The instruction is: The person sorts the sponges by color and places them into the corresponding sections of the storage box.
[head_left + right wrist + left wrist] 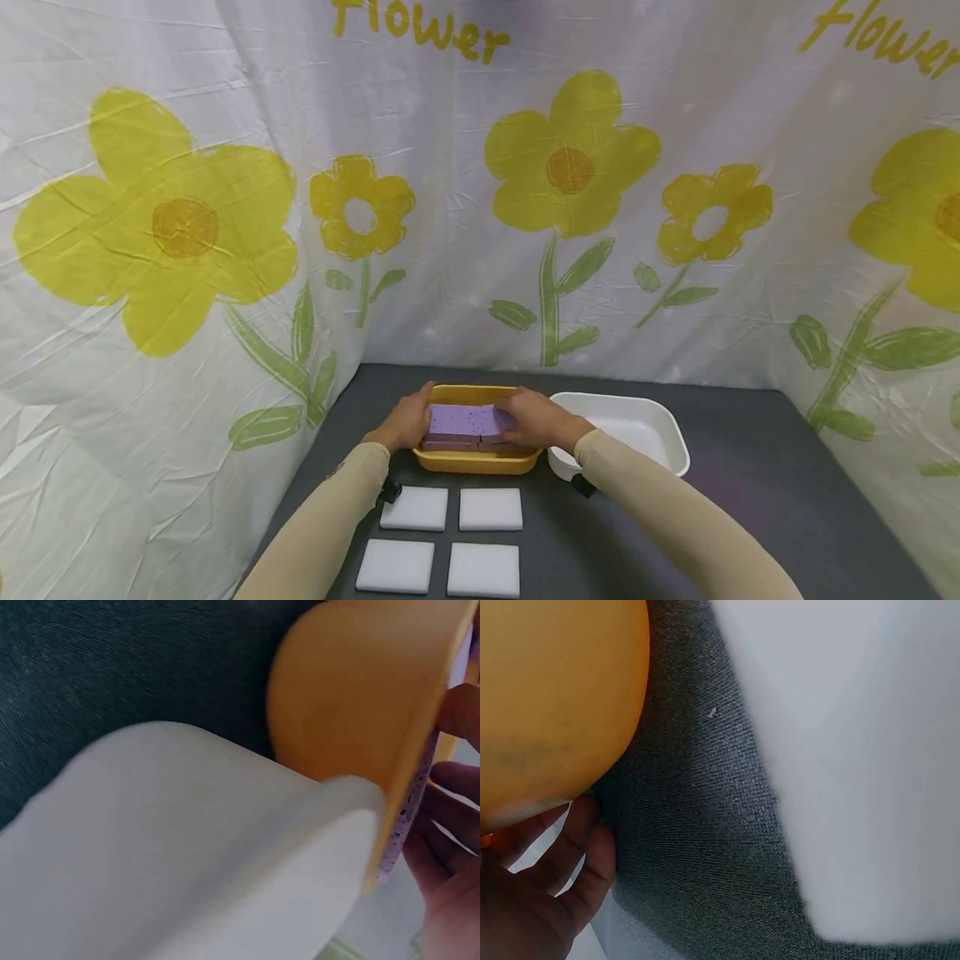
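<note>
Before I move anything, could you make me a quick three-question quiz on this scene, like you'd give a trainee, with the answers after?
1. Count: how many white blocks lie on the dark table?
2. True or false: in the head view, the white container stands to the left of the yellow container.
3. Identify: which of the person's hands touches the right-hand purple block?

Key
1. Four, in two rows of two.
2. False; it stands to the right.
3. The right hand.
</note>
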`<state>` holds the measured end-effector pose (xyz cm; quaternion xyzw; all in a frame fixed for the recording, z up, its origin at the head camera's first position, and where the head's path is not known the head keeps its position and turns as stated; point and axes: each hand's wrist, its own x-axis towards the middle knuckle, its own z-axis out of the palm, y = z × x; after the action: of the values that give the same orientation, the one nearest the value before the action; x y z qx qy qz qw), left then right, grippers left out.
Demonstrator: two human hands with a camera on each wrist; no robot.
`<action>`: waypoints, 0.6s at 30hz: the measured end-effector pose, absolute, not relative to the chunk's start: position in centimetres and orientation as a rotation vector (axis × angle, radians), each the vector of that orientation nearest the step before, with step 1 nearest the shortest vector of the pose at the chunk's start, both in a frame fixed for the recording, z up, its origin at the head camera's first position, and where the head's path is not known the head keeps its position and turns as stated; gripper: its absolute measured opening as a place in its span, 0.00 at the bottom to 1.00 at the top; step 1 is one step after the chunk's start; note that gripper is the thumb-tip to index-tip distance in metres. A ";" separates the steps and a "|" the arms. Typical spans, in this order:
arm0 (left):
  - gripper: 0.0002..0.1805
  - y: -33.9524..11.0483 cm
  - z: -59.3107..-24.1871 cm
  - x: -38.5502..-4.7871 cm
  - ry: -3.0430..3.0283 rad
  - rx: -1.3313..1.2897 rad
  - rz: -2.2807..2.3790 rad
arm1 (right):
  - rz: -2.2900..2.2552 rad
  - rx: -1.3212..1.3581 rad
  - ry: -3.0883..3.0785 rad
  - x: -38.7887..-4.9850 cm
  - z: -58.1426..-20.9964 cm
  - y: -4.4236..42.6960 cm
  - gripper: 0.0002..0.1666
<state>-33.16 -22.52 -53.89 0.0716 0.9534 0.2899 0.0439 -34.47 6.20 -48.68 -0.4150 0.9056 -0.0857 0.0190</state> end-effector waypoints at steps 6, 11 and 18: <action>0.33 -22.5 -53.8 -33.2 2.913 0.222 0.893 | -0.322 -1.303 2.837 -34.5 -50.3 6.7 0.27; 0.33 -22.5 -53.7 -33.4 2.924 0.230 0.889 | -0.367 -1.264 2.845 -34.5 -50.6 6.7 0.28; 0.34 -22.4 -53.7 -33.4 2.972 0.240 0.760 | -0.365 -1.259 2.837 -34.4 -50.9 6.7 0.27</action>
<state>-33.43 -22.38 -53.72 0.0780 0.9654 0.2467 0.0321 -34.42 6.70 -50.93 -0.4029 0.9077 -0.1169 0.0082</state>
